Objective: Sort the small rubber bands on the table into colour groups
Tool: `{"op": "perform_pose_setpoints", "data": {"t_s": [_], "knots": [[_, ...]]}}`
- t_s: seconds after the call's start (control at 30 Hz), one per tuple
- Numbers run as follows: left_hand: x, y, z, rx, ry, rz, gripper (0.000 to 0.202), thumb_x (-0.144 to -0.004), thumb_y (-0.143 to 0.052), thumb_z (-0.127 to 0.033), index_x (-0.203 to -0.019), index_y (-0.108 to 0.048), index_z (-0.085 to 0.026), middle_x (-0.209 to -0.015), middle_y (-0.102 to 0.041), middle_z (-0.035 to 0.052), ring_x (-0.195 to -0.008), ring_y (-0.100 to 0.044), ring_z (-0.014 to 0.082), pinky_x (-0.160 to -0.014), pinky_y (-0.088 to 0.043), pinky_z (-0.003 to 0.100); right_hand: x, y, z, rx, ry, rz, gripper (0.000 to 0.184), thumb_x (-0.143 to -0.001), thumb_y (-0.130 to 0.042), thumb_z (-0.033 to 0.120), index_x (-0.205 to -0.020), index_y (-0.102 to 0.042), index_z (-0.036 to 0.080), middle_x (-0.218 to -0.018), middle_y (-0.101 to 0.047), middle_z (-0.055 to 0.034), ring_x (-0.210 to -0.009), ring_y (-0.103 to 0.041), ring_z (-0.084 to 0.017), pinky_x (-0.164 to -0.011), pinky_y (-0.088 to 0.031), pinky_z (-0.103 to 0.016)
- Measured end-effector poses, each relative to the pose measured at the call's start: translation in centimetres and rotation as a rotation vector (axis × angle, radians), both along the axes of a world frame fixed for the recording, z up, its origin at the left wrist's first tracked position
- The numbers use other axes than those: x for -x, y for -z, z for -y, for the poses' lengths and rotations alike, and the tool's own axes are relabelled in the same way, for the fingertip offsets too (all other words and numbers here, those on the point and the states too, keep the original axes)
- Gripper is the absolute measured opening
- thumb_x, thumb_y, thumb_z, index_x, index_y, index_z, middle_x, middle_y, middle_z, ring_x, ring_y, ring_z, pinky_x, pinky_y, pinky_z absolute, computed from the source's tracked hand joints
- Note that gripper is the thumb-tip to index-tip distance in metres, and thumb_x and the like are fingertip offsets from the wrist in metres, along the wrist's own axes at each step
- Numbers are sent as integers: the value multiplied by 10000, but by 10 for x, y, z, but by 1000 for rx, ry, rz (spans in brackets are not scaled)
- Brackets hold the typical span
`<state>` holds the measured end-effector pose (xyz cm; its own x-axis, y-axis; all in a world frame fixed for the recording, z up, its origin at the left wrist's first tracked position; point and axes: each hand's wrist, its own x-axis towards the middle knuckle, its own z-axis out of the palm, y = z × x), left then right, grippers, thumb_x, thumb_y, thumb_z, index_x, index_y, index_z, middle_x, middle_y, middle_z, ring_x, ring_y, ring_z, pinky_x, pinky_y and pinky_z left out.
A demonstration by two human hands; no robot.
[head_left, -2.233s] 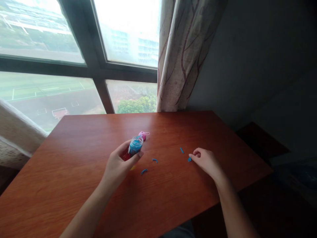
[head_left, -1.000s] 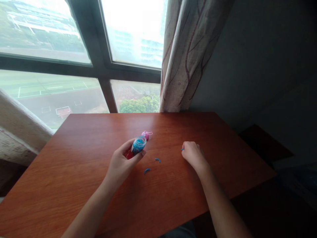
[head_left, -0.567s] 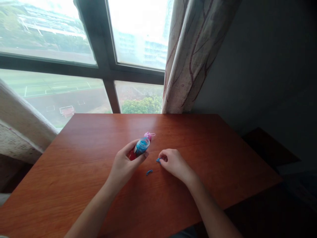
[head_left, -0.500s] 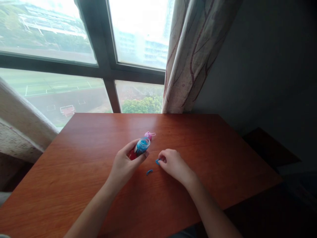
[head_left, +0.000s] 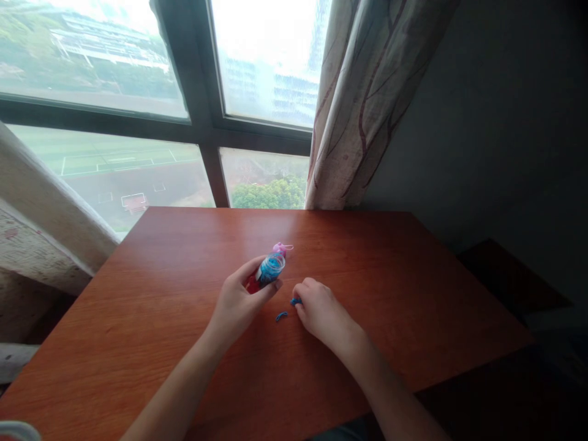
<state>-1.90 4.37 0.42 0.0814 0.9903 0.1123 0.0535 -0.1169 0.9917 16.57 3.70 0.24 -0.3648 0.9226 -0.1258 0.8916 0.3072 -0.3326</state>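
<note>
1. My left grip (head_left: 239,295) is curled around a small, clear, cylindrical jar (head_left: 269,270), thumb along the near side and fingers behind it.
2. The jar is tilted, its round, uncovered mouth facing up and away to the right; a pale, glassy rim rings the opening.
3. Bright blue, thin, string-like material fills the upper part. Lower down, beside my palm, the jar shows red, though with my hand covering so much I can't fairly say whether that is contents or wrapping.
4. A whitish patch (head_left: 258,273) sits on the jar's left side, perhaps a label; any print on it is too small to read.
5. My right grip (head_left: 324,311) is pinched narrow, thumb and fingertips holding a small bunch of thin blue loops (head_left: 296,301) low over the reddish-brown wooden tabletop (head_left: 184,263), to the right of the jar.
6. One slim, bent blue loop (head_left: 282,316) lies on the tabletop between my two grips, just nearer to me than the bunch.
7. A rounded pink piece with a thin, pale pink loop (head_left: 280,248) rests just behind the jar, partly hidden by its rim; its surface is too blurred for me to make out any lettering.
</note>
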Motion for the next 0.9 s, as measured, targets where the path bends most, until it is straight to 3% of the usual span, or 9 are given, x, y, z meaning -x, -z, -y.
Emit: {"op": "perform_pose_setpoints", "data": {"t_s": [0.17,0.37,0.5,0.7,0.8,0.9], "knots": [[1,3,0,-11,9,-19,437,-806,-722,-283,-1215,-635,-157,-1069,-695,65,-960,-629,205,-865,-486,303,4,6,-8,-14,13,-36,145,-843,-572,87,-840,-672,191,-894,-669,-46,-825,-619,-165,-734,-408,-249],[0,0,0,-20,-7,-25,410,-791,-721,-268,-1180,-660,-155,-1055,-710,66,-964,-644,218,-869,-497,301,9,1,-3,54,-158,-210,140,-816,-615,95,-840,-699,204,-859,-671,-8,-777,-619,-140,-692,-410,-215],[-1,-2,0,-18,-22,-21,394,-774,-730,-257,-1149,-679,-150,-1030,-718,62,-936,-650,212,-846,-505,290,17,-6,9,38,-176,-118,150,-868,-568,111,-907,-692,186,-968,-663,-53,-843,-636,-166,-732,-436,-241],[-3,-3,1,-9,-31,1,399,-752,-744,-274,-1124,-691,-141,-1016,-725,64,-928,-657,213,-842,-513,291,25,-7,4,43,-146,-21,184,-832,-551,88,-809,-708,181,-895,-689,-69,-773,-647,-176,-684,-431,-251],[-3,-3,1,-1,-21,16,409,-754,-739,-266,-1138,-681,-140,-1021,-725,65,-931,-659,212,-848,-516,294,17,0,-5,57,-128,-182,169,-748,-595,71,-733,-710,194,-781,-696,-22,-700,-630,-150,-650,-420,-227],[-3,-1,2,-12,-4,16,405,-764,-738,-269,-1143,-673,-140,-1020,-727,69,-929,-662,213,-848,-520,298,3,4,-15,77,-48,-524,126,-740,-614,113,-775,-716,177,-741,-694,1,-665,-614,-127,-625,-429,-204]]}}
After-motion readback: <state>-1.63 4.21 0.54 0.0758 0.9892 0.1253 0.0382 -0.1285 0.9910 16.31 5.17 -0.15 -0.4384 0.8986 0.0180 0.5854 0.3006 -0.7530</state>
